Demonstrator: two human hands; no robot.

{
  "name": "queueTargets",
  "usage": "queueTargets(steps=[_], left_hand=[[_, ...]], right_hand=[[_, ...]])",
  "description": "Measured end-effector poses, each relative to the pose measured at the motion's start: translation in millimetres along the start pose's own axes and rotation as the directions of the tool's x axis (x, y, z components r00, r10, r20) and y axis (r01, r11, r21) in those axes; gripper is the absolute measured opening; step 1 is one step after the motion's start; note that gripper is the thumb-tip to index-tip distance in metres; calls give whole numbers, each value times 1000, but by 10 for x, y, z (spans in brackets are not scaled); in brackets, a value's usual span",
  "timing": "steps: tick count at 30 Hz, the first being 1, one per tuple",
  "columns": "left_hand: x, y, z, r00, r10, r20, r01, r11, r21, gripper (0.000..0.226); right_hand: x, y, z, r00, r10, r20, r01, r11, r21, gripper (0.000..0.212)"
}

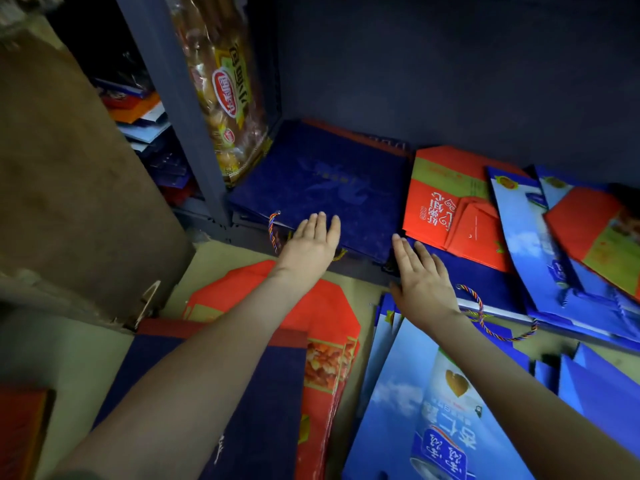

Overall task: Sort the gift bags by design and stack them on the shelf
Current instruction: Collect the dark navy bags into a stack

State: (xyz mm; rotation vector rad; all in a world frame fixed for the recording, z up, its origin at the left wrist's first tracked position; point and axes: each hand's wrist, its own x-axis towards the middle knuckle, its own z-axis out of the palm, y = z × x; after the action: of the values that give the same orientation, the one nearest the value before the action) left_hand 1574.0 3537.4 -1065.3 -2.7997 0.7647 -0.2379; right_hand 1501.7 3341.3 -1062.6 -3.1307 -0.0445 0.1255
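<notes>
A dark navy gift bag lies flat on the low shelf, on top of other bags. My left hand rests flat on its near edge with straight fingers, beside its braided cord handle. My right hand lies flat, fingers straight, on another navy bag at the shelf's front. A red-orange bag lies to the right of the first navy bag. Light blue bags lean over the right side of the shelf.
On the floor lie a navy bag, red bags and light blue bags. A packet of snacks stands against the shelf's upright post. A brown board leans at left.
</notes>
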Motion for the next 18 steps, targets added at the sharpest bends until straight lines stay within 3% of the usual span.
queueTargets(steps=[2,3,4,5,6,7,8,9,13,18], left_hand=[[-38,-136,35,999,8,-47,-9,1000,-7,55],[-71,-205,8,996,15,-84,-14,1000,2,54],[-110,-258,-71,994,32,-107,-32,999,8,54],[-157,-290,-116,990,49,-130,-48,999,11,54],[-216,-310,-165,989,57,-134,-58,998,1,53],[-291,-322,-202,986,64,-154,-64,998,6,52],[-364,-319,-238,983,66,-170,-65,998,8,51],[-442,-328,-263,977,72,-198,-73,997,3,50],[-717,-331,-413,944,109,-312,-118,993,-9,42],[-1089,-316,-636,944,218,-246,-261,952,-158,45]], right_hand=[[28,-1,-22,999,16,34,-22,985,171,86],[46,-17,-80,997,38,69,-62,917,394,87],[69,-41,-175,992,62,110,-120,732,671,85],[89,-68,-286,988,82,132,-155,431,889,81],[112,-87,-389,984,116,136,-151,136,979,78],[132,-111,-481,977,145,153,-142,-84,986,74],[153,-134,-558,972,157,174,-138,-216,967,71],[172,-184,-626,967,158,198,-148,-285,947,67],[233,-450,-726,947,160,280,-218,-321,922,76],[29,-529,-708,942,127,310,-260,-306,916,82]])
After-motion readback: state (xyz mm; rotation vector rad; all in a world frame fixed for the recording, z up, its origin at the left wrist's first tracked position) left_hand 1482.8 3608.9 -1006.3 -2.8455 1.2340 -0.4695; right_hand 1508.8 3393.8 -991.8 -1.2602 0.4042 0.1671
